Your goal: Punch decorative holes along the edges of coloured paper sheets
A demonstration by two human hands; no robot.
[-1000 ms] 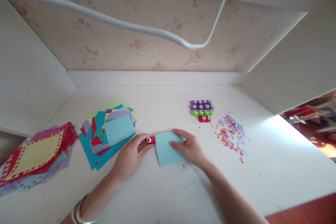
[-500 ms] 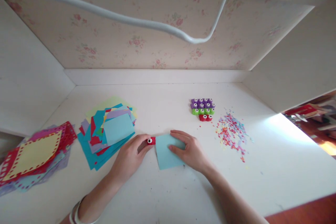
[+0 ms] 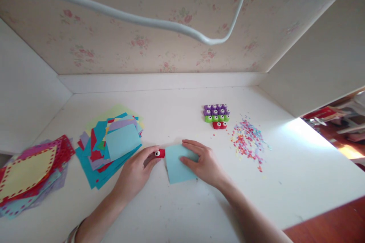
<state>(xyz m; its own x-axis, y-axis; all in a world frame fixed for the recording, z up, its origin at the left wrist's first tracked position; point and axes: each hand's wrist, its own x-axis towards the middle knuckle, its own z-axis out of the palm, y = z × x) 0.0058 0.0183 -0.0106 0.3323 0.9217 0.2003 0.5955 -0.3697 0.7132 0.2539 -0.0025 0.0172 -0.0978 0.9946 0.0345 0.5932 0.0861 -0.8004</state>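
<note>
At the red punch [image 3: 160,153], left hand [image 3: 144,162] pinching, right hand [image 3: 199,158] flattened on blue paper [image 3: 176,171]

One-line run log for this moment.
left hand: pinches red punch; right hand: rests on light-blue sheet; position: punch at sheet's left edge; table left: paper pile, punched sheets; table right: confetti, other punches

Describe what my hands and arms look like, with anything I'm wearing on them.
Your left hand and right hand are gloveless. No sleeve shows on the left forearm or right forearm. A silvery band, partly cut off, circles the left one.
</note>
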